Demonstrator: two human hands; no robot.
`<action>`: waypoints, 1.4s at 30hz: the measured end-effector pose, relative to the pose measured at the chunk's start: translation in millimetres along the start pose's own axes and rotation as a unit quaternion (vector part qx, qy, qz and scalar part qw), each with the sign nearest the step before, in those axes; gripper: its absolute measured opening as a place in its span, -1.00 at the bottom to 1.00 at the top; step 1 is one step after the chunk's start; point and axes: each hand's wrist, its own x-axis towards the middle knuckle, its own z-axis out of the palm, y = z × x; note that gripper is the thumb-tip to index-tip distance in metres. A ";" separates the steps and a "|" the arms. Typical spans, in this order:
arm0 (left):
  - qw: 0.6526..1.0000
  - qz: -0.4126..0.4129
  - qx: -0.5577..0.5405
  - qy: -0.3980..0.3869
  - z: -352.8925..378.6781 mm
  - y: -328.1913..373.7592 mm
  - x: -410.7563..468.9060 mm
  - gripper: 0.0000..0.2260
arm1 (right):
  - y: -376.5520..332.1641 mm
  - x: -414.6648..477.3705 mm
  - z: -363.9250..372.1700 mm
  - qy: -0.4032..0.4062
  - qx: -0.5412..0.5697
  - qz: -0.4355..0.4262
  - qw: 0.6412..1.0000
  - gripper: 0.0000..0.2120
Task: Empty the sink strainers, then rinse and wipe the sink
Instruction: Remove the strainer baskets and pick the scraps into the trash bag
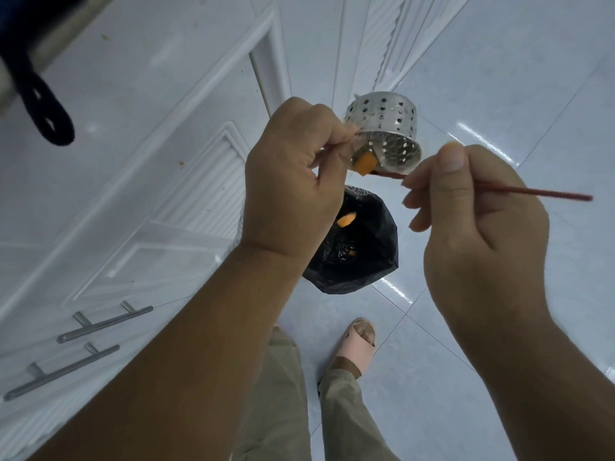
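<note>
L hand [293, 174] pinching perforated steel strainer [382, 128] by its rim/handle, strainer tipped on side just right of fingers, R hand [472, 214] pinched on thin red stick [532, 192], tip at orange scrap [364, 163] in strainer mouth, black bin bag [359, 247] on floor below, another orange piece [446, 220] mid-air over it.

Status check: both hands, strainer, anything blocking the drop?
Left hand grips strainer, tipped over black bin bag. Right hand pokes red stick at orange scrap on the rim. Drop path clear.

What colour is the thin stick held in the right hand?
Dark red. The thin stick, pinched by the right hand, shows clearly in the head view.
</note>
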 end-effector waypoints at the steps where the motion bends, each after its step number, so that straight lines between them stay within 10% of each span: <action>1: 1.000 -0.004 -0.003 -0.001 -0.2 0.4 0.4 -0.88 | 0.6 -1.0 -0.2 0.000 0.003 -0.007 1.000 -0.66; 28: 0.999 -0.034 -0.035 0.008 3.1 5.8 -8.5 -0.88 | 3.7 -5.2 -0.7 -0.005 0.021 -0.013 1.000 -0.67; 42: 0.966 -0.232 -0.070 0.088 -57.7 76.9 8.5 -0.93 | -72.3 -1.8 -3.4 -0.006 0.171 0.108 0.979 -0.72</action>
